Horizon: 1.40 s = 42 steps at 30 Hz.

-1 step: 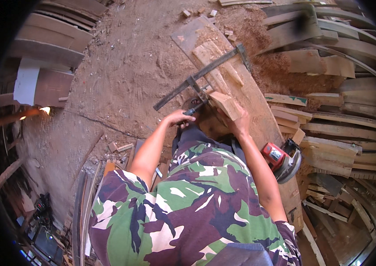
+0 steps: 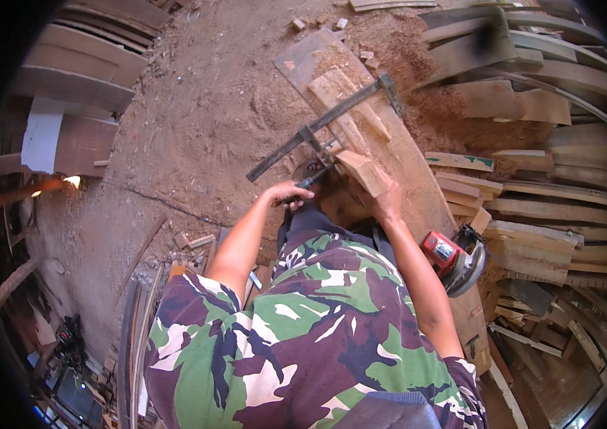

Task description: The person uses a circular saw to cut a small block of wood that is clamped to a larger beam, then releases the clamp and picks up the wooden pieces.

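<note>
My dusty worktop [image 2: 421, 193] has the clamp [image 2: 339, 111] already laid across, tightness unclear; my left grip [image 2: 288, 192] grasps its handle [image 2: 306, 183], my right grip [image 2: 388, 201] the block [image 2: 361, 170].

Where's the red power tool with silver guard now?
Head view, right of centre: the tool is just right of the right forearm, at the right edge of the long brown wooden board.

short-slv camo shirt [image 2: 303, 329], grn/brn/cream, w/ dk trousers [image 2: 305, 220]
</note>
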Each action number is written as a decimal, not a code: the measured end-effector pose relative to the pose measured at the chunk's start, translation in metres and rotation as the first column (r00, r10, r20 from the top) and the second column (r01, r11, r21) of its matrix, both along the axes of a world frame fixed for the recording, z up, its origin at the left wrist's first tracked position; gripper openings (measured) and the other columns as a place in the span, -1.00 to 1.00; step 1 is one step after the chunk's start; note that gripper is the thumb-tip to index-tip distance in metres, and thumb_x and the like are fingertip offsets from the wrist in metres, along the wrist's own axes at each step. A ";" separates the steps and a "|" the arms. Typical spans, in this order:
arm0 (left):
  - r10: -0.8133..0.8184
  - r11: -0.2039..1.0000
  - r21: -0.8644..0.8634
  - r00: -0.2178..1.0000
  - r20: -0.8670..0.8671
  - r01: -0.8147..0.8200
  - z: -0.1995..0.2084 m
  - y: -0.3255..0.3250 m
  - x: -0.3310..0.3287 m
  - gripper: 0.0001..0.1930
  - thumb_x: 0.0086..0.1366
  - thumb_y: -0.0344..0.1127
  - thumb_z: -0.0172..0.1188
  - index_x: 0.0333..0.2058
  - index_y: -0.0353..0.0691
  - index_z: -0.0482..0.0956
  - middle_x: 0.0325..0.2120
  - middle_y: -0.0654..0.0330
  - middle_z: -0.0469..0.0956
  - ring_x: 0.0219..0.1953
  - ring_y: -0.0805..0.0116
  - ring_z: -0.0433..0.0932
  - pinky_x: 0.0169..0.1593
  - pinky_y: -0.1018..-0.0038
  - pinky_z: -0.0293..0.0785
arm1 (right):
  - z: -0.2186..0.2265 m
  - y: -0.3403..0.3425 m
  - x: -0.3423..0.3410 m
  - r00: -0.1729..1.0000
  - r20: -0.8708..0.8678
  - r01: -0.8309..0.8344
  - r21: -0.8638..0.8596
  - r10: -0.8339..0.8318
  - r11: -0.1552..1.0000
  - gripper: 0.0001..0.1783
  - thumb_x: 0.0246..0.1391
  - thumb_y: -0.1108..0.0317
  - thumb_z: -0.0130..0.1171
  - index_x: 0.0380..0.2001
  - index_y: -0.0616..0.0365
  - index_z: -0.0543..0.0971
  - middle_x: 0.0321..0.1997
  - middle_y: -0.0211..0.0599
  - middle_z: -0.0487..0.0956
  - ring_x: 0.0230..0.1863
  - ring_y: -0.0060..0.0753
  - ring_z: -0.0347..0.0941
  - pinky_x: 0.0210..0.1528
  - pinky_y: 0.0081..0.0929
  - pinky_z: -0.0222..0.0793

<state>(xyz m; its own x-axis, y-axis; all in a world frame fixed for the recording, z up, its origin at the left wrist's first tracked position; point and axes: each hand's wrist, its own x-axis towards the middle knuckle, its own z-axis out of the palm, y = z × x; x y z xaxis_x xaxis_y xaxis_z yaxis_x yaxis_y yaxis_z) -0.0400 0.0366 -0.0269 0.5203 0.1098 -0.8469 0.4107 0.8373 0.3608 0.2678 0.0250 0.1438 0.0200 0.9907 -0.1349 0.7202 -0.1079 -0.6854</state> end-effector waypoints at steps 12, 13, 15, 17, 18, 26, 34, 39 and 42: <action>-0.094 0.923 0.356 0.981 -0.169 0.150 -0.019 -0.007 0.008 -0.69 0.33 -0.08 0.37 -0.07 -0.11 0.68 -0.54 0.14 0.64 -0.50 0.22 0.68 -0.43 0.22 0.61 | 0.013 -0.001 0.011 0.994 0.089 -0.067 0.010 0.066 0.998 -0.44 0.09 -0.04 0.53 0.06 0.05 0.73 0.01 -0.11 0.76 -0.02 0.05 0.72 0.03 -0.14 0.64; -0.048 0.997 0.064 0.994 0.095 0.042 -0.014 0.005 0.000 -0.66 0.35 -0.08 0.38 -0.02 -0.13 0.68 -0.62 0.22 0.59 -0.56 0.37 0.63 -0.50 0.34 0.57 | 0.017 0.000 0.013 0.993 0.099 -0.074 0.032 0.071 0.997 -0.44 0.08 -0.02 0.54 0.06 0.06 0.73 0.01 -0.11 0.76 -0.02 0.05 0.72 0.03 -0.14 0.64; 0.061 0.995 -0.091 0.990 0.127 -0.049 0.005 0.005 0.003 -0.70 0.40 -0.11 0.34 -0.04 -0.14 0.68 -0.67 0.42 0.40 -0.64 0.65 0.43 -0.61 0.58 0.32 | 0.020 -0.001 0.014 0.988 0.115 -0.107 0.060 0.099 0.992 -0.45 0.08 0.00 0.54 0.05 0.07 0.73 0.01 -0.09 0.76 -0.02 0.06 0.72 0.04 -0.15 0.64; -0.036 0.993 -0.101 0.984 0.176 0.054 -0.007 0.010 0.005 -0.74 0.40 -0.14 0.32 -0.05 -0.14 0.68 -0.68 0.41 0.38 -0.64 0.63 0.43 -0.61 0.59 0.29 | 0.017 -0.005 0.012 0.987 0.137 -0.092 0.071 0.081 0.993 -0.40 0.06 -0.08 0.53 0.02 0.11 0.72 -0.01 -0.10 0.76 -0.02 0.05 0.71 0.06 -0.11 0.61; -0.033 0.999 -0.010 0.992 0.124 0.035 -0.010 0.006 0.005 -0.69 0.34 -0.12 0.36 -0.07 -0.18 0.68 -0.65 0.38 0.44 -0.62 0.54 0.48 -0.56 0.53 0.37 | 0.016 -0.006 0.013 0.986 0.149 -0.086 0.078 0.074 0.993 -0.37 0.05 -0.12 0.52 0.01 0.14 0.72 -0.02 -0.10 0.76 -0.02 0.04 0.70 0.08 -0.09 0.60; 0.267 0.426 0.700 0.660 -0.703 0.573 0.033 -0.041 0.052 -0.64 0.25 0.06 0.43 -0.16 -0.06 0.68 -0.46 -0.10 0.73 -0.29 -0.22 0.76 -0.22 -0.12 0.66 | 0.020 -0.008 0.012 0.989 0.128 -0.079 -0.003 0.079 0.997 -0.39 0.08 -0.08 0.52 0.04 0.14 0.71 0.04 -0.10 0.75 0.02 0.04 0.70 0.13 -0.10 0.57; -0.122 0.831 0.508 0.966 -0.228 0.225 -0.016 -0.005 0.005 -0.70 0.30 -0.12 0.38 -0.05 -0.07 0.69 -0.45 0.08 0.74 -0.39 0.15 0.76 -0.33 0.24 0.65 | 0.026 -0.011 0.012 0.991 0.116 -0.060 -0.019 0.062 0.998 -0.38 0.09 -0.06 0.51 0.11 0.09 0.68 0.06 -0.09 0.74 0.02 0.12 0.68 0.15 -0.10 0.56; -0.022 0.999 -0.023 0.995 0.101 0.024 -0.006 0.010 0.006 -0.72 0.32 -0.17 0.37 -0.05 -0.11 0.68 -0.53 0.34 0.60 -0.62 0.60 0.44 -0.59 0.60 0.31 | 0.036 -0.027 0.024 1.000 0.031 -0.006 0.016 0.006 1.000 -0.49 0.16 0.10 0.49 0.10 0.12 0.69 0.04 -0.07 0.75 0.03 0.11 0.68 0.15 -0.14 0.57; -0.097 0.988 0.120 0.995 -0.014 0.098 -0.032 0.003 0.005 -0.65 0.27 -0.16 0.34 0.01 -0.11 0.69 -0.57 0.37 0.52 -0.64 0.57 0.37 -0.61 0.53 0.27 | 0.055 -0.051 0.040 0.991 -0.032 0.125 -0.080 -0.128 0.989 -0.58 0.20 0.22 0.45 0.08 0.13 0.69 0.01 -0.05 0.75 0.03 0.07 0.69 0.14 -0.17 0.57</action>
<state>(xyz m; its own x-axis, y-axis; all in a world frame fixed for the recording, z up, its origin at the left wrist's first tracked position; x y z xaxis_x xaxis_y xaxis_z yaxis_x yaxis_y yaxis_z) -0.0345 0.0395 -0.0591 0.5269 0.1601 -0.8347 0.4918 0.7436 0.4530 0.3075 -0.0259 0.1984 0.1379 0.9669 -0.2147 0.6717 -0.2506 -0.6971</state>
